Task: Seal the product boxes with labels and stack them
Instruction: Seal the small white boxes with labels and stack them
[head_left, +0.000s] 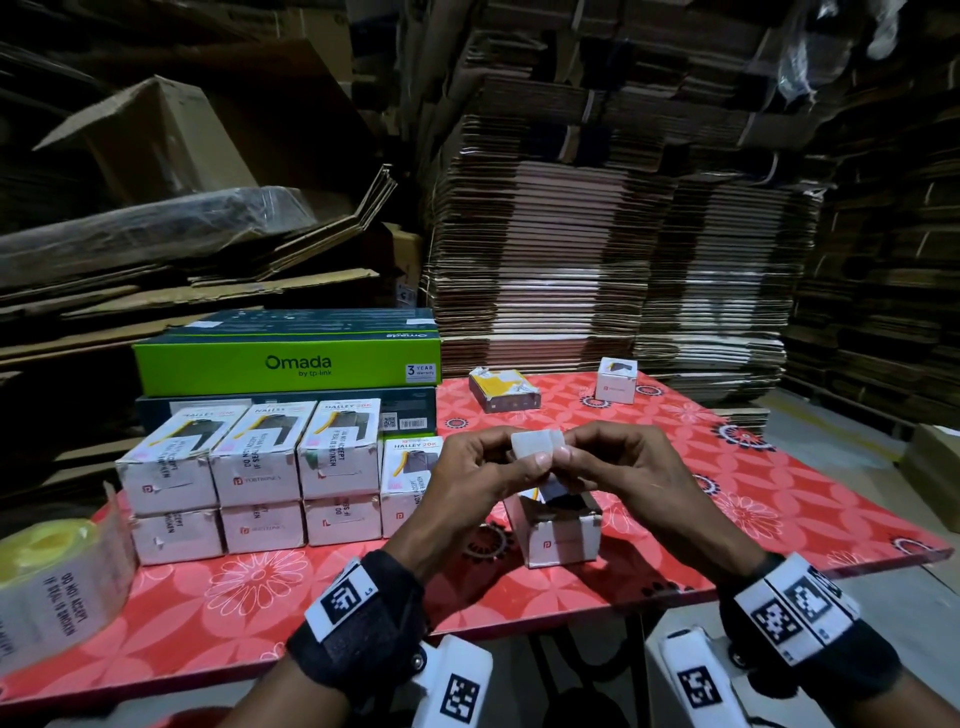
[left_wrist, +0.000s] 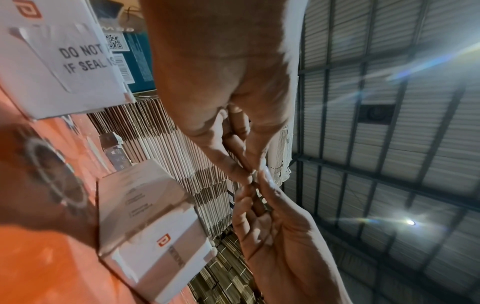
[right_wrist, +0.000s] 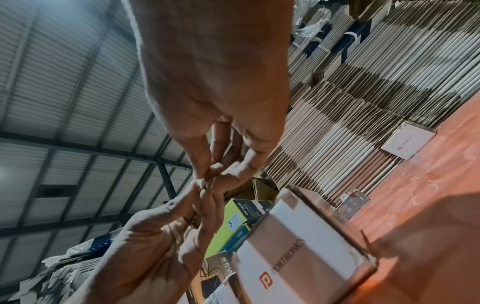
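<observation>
both hands (head_left: 540, 467) pinch a label (head_left: 535, 446) above an open box (head_left: 563, 530) holding something dark, perhaps a charger.

Bare left hand (head_left: 480, 475) and bare right hand (head_left: 615, 467), no gloves, no sleeves. Black fabric wrist strap (head_left: 363, 623) on each wrist, white plates with black square fiducial markers on top. White camera housing (head_left: 457, 686) under each wrist, also marker-tagged; a screw shows on the left mount.
</observation>
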